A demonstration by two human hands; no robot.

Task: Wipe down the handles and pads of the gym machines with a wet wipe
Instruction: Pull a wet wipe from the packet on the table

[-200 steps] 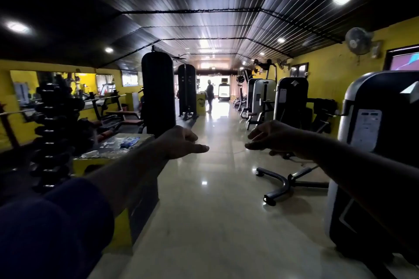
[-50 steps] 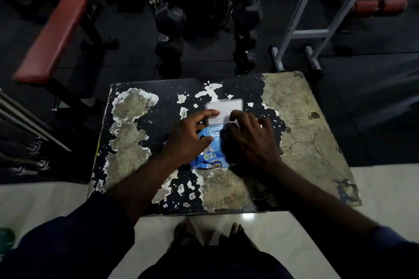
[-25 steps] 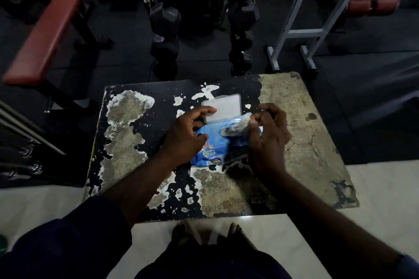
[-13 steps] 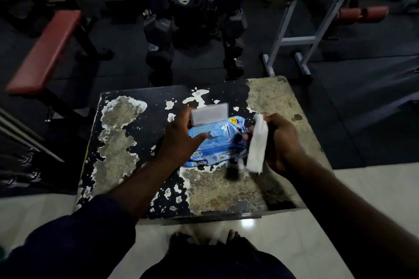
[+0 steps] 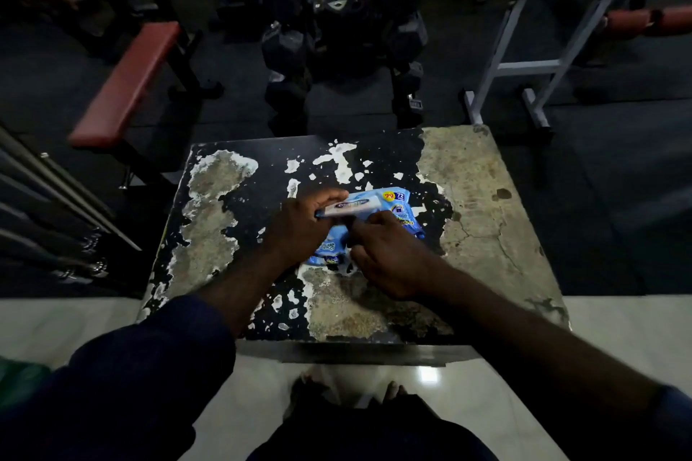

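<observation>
A blue wet-wipe pack (image 5: 397,214) lies on a worn black table (image 5: 481,198) with peeling paint. My left hand (image 5: 302,232) pinches the pack's white flip lid (image 5: 354,207), which is tilted halfway down over the opening. My right hand (image 5: 389,258) rests with curled fingers on the near right part of the pack. The white wipe it held a moment ago is hidden under those fingers. Dark blue sleeves cover both my forearms.
Behind the table stands a dark dumbbell rack (image 5: 344,30). A red padded bench (image 5: 127,86) is at the far left and steel bars (image 5: 56,191) lean beside it. A white frame (image 5: 524,67) with red roller pads (image 5: 644,21) is at the far right. Glossy tiles lie underfoot.
My right hand, which held the pulled-out wipe upright beside the pack, has come down onto the pack. My left hand has swung the open lid down towards the opening.
</observation>
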